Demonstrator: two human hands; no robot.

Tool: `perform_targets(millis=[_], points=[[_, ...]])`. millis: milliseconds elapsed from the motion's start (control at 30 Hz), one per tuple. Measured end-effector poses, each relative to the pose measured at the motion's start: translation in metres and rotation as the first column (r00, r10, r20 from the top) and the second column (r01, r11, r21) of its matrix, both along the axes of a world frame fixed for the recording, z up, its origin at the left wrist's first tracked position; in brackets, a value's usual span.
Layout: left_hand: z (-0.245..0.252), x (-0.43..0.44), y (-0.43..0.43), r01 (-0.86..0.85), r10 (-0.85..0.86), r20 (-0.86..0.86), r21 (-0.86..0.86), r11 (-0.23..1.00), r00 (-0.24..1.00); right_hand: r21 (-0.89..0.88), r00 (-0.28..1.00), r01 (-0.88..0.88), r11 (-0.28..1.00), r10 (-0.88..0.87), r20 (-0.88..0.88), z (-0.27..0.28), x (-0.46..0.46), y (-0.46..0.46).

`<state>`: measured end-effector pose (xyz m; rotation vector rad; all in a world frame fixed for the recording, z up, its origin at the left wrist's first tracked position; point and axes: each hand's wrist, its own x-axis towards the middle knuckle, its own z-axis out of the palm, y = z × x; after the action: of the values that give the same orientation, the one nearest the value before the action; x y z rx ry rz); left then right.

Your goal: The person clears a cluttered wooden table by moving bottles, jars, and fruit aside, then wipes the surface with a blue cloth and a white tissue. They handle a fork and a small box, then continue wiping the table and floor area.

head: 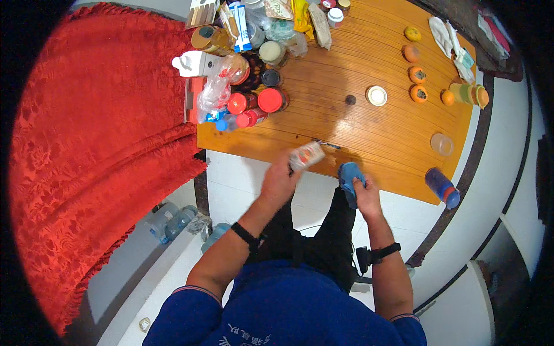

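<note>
My left hand (277,179) is closed around a small container (308,155) with a pale body and red marks, blurred and held just over the table's front edge. My right hand (368,194) grips a crumpled blue cloth (349,177), to the right of the container and apart from it. On the wooden table (320,82) just beyond my hands lies a thin, dark, pen-like object (330,144). Farther back, a round white lid (377,96) rests near a small dark round thing (350,100) that I cannot identify.
Jars with red lids (270,100), bottles and bagged packets crowd the table's left side. Persimmons (418,93) stand in a row at right, near a clear plastic cup (442,144) and a blue bottle (440,186). Red cloth (108,121) hangs at left; plastic bottles (179,220) lie below.
</note>
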<state>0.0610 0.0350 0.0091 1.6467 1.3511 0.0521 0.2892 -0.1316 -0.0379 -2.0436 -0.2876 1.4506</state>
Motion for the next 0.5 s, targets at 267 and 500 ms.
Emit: perform_targets(millis=[267, 500], points=[[-0.07, -0.042, 0.058, -0.021, 0.095, -0.264, 0.272, 0.962, 0.96, 0.045, 0.993, -0.106, 0.993, 0.104, 0.048, -0.005, -0.027, -0.008], [-0.085, -0.035, 0.071, -0.023, 0.103, -0.229, 0.329, 0.944, 0.968, 0.001, 0.981, -0.145, 0.989, 0.143, 0.134, 0.004, -0.011, -0.028]])
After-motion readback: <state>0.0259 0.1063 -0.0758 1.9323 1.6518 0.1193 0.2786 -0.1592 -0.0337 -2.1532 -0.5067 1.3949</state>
